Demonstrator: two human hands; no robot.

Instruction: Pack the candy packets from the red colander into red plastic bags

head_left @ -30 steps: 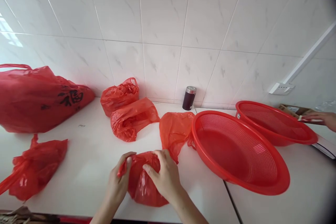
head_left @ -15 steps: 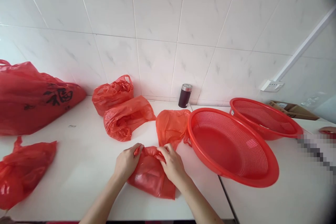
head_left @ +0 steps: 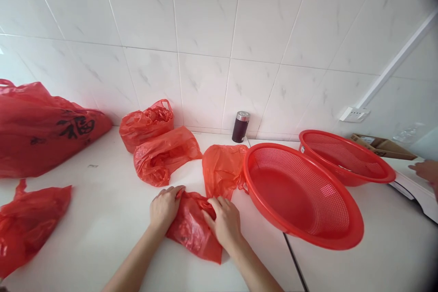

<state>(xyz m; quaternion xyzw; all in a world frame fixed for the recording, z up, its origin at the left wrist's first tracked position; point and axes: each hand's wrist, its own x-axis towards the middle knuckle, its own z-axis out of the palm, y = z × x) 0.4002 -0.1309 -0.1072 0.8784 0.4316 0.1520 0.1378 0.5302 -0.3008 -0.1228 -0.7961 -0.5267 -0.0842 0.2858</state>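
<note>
A small red plastic bag [head_left: 191,230] lies on the white counter [head_left: 112,219] right in front of me. My left hand [head_left: 164,206] grips its left top edge with curled fingers. My right hand [head_left: 224,221] pinches the bag's top at the right, fingers bent into the plastic. Just behind the hands lies another flat red bag [head_left: 222,169]. A large red perforated basket [head_left: 301,196] stands tilted to the right of my right hand.
Two filled red bags [head_left: 150,123] [head_left: 162,155] lie near the wall. A big printed red bag [head_left: 44,130] and a smaller one [head_left: 27,221] are at left. A dark flask [head_left: 240,126], a second red basket [head_left: 345,157], a cardboard box [head_left: 381,146] and another person's hand [head_left: 426,171] are at right.
My hands shifted from kneading the bag's body to gripping its top edge, and the bag flattened on the counter. Another person's hand came back into view at the far right.
</note>
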